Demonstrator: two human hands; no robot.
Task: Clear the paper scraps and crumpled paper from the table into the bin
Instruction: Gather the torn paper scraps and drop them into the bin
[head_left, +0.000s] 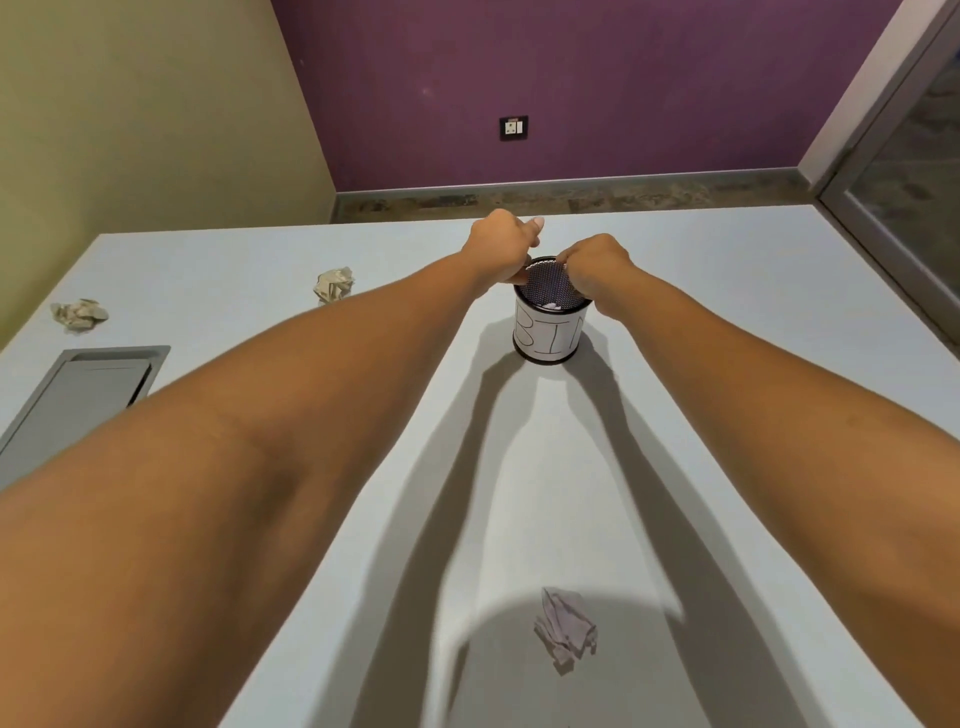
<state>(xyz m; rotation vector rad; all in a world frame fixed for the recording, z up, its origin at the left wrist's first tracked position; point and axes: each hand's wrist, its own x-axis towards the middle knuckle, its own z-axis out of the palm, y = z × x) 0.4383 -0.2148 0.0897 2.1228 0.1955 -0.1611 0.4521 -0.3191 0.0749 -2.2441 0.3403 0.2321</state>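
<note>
head view, items in order.

1. left hand (506, 244): fingers curled, thumb up, set at the far left rim of the bin. cannot tell whether it grips the rim, holds scraps, or holds nothing.
2. right hand (592, 270): fingers curled over the right rim, touching it or just above it. what it holds cannot be told either.
3. bin (550, 335): small black mesh cylinder with a white "bin" label, upright on the counter (727, 364), directly beneath and between both hands. a pale scrap (550, 306) shows inside.
4. beige crumpled paper (335, 285): on the counter, left of the left hand, well apart from it.
5. second beige crumpled paper (79, 314): further left again, near the counter edge.
6. grey crumpled paper (565, 629): well nearer the person than both hands, between the forearms.
7. recessed hatch (78, 395): set into the counter, left of the left forearm.

status, judged: three balls not yet binned.

risks, judged:
- the bin looks light and narrow, so a hand pulling away while hooked on the rim could tip it and spill its contents.
- loose scraps let go off centre could land outside the small mouth.
- a forearm sweeping back could knock the grey ball off the near edge.
- the far left ball sits close enough to the edge to be nudged off.
</note>
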